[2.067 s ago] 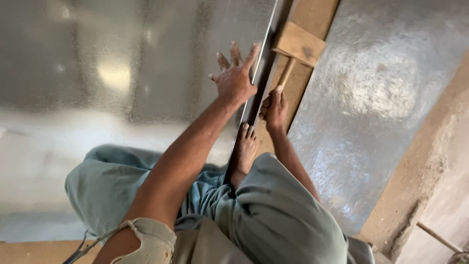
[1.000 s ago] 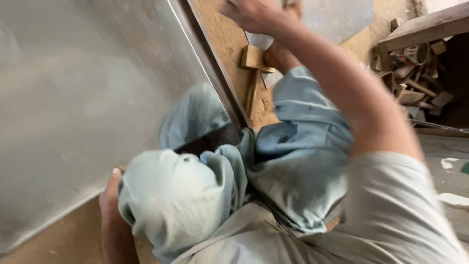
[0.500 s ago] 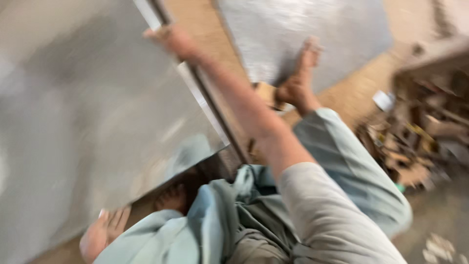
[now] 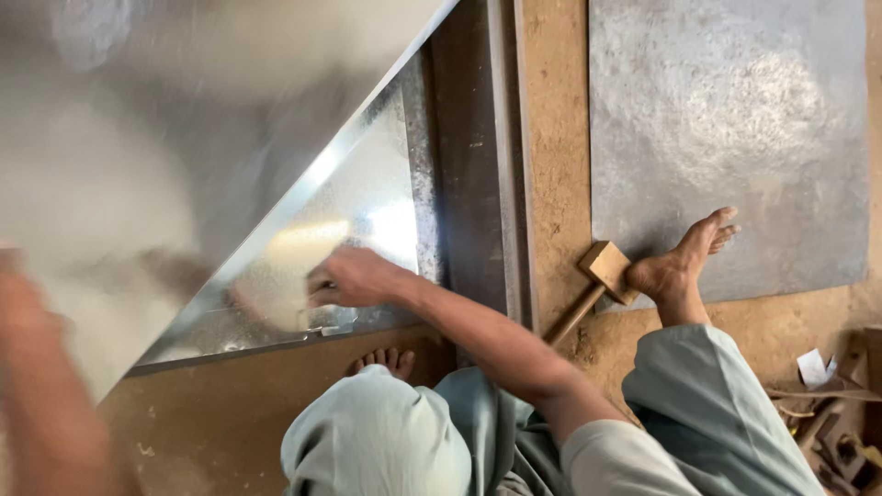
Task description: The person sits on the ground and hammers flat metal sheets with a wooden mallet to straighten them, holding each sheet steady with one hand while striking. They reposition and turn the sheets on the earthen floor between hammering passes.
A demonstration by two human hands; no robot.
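Right hand (image 4: 354,276) now lowered onto metal sheet (image 4: 303,248), wooden mallet (image 4: 597,280) beside foot (image 4: 684,262)

A: What do the hands touch?
B: The right hand (image 4: 354,277) presses a shiny metal sheet (image 4: 358,211) lying on the floor. The left hand (image 4: 37,367), blurred, lifts another sheet (image 4: 165,119) at the left.
A: What's nearby?
B: A wooden mallet (image 4: 597,280) beside the right foot (image 4: 684,262), which rests on a third sheet (image 4: 726,138) at the right.

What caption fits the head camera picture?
Right hand presses a shiny metal sheet on the floor; wooden mallet lies beside a bare foot.
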